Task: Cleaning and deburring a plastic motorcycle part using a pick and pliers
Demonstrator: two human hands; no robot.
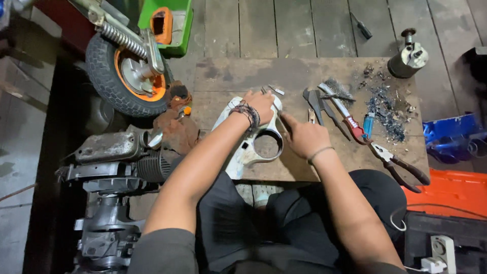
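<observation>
A white plastic scooter cover [242, 152] with a round hole lies on a wooden board [228, 76] in front of me. My left hand [261, 104], with dark bracelets at the wrist, grips the cover's upper end. My right hand [303, 138] rests just right of the round hole, index finger pointing at the cover's rim; whether it holds a small tool I cannot tell. A few small metal bits [276, 91] lie just beyond my left hand.
Pliers [401, 165], a red-handled tool [350, 122], dark snips [315, 104], a blue lighter [368, 125] and metal shavings [388, 109] lie right. A small wheel with spring [122, 66], green box [172, 23], engine block [111, 167], cylindrical part [408, 58], screwdriver [362, 26], orange case [449, 193].
</observation>
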